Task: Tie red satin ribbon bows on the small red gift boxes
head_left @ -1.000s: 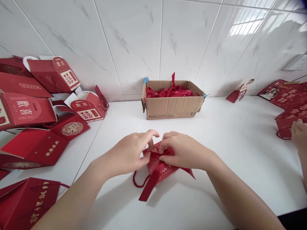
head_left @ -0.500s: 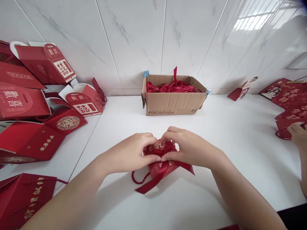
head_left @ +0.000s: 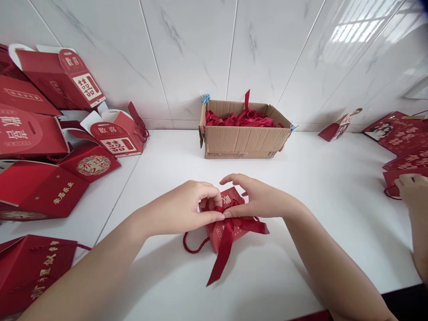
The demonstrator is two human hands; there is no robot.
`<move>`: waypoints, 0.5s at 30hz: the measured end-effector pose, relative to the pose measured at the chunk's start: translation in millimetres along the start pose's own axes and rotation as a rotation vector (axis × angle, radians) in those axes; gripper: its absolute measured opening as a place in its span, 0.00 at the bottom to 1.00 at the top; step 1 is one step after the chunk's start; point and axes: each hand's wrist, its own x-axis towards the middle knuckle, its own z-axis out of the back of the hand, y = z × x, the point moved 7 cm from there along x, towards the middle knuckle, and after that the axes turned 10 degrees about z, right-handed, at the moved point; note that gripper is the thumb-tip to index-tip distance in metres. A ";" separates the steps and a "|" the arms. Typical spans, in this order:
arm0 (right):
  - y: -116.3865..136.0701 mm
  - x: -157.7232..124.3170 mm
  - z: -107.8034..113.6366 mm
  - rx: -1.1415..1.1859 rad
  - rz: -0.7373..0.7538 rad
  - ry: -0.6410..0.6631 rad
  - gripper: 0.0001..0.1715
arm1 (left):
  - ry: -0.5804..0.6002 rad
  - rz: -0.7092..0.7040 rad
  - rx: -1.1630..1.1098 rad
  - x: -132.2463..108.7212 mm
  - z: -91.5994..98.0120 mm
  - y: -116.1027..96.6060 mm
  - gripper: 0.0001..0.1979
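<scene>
On the white table in front of me lies a small red gift box [head_left: 231, 193] with pale lettering and a twisted red cord handle [head_left: 185, 245]. A red satin ribbon [head_left: 224, 250] is gathered on top of it, one tail hanging forward and another reaching right. My left hand [head_left: 189, 207] pinches the gathered ribbon between thumb and curled fingers. From the other side, my right hand [head_left: 262, 198] touches the ribbon with its thumb while its fingers are lifted and spread apart. The knot itself is partly hidden by my thumbs.
Behind the hands stands a cardboard box [head_left: 240, 145] full of red ribbons, clips on its ends. Red gift boxes [head_left: 28, 187] crowd the left side. A small red box [head_left: 339, 125] stands near the wall. At right, another person's hand [head_left: 413, 187] touches red packaging [head_left: 394, 178].
My right hand has loosened its pinch and raised its fingers off the ribbon. The front ribbon tail now hangs more toward me. My left hand keeps its pinch.
</scene>
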 end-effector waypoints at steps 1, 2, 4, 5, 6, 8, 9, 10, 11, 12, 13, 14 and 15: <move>0.4 0.0 -0.4 0.000 -0.005 0.000 0.39 | -0.003 -0.010 -0.007 0.3 0.9 -0.1 0.09; 0.9 0.1 -0.4 -0.001 -0.006 -0.004 0.39 | -0.012 -0.019 -0.010 0.5 2.0 -0.1 0.09; 1.5 0.3 -0.3 -0.009 -0.002 -0.011 0.38 | -0.035 -0.028 -0.008 1.2 3.6 0.3 0.09; 1.7 0.5 -0.6 -0.014 0.003 -0.012 0.38 | -0.047 -0.028 -0.002 1.5 4.2 0.5 0.09; 1.7 0.7 -1.0 -0.019 0.008 -0.011 0.38 | -0.057 -0.025 0.005 1.7 4.5 0.9 0.08; 1.5 1.0 -2.4 -0.025 0.016 -0.005 0.38 | -0.073 -0.004 0.019 2.2 4.9 2.6 0.08; 1.4 1.1 -3.2 -0.026 0.019 0.001 0.38 | -0.077 0.013 0.024 2.5 5.0 3.8 0.09; 1.4 1.1 -3.9 -0.027 0.023 0.006 0.38 | -0.081 0.029 0.027 2.8 5.2 5.3 0.09; 1.6 1.1 -4.5 -0.028 0.027 0.012 0.38 | -0.084 0.043 0.028 3.0 5.5 6.7 0.10; 1.8 1.0 -5.0 -0.030 0.031 0.017 0.38 | -0.086 0.050 0.028 3.2 6.0 8.0 0.10; 2.1 0.9 -5.1 -0.034 0.034 0.021 0.37 | -0.090 0.051 0.027 3.2 6.7 9.0 0.11; 2.3 0.8 -5.1 -0.039 0.036 0.024 0.37 | -0.094 0.048 0.027 3.3 7.5 9.9 0.11; 2.5 0.7 -4.8 -0.045 0.037 0.024 0.37 | -0.095 0.042 0.025 3.3 8.4 10.7 0.10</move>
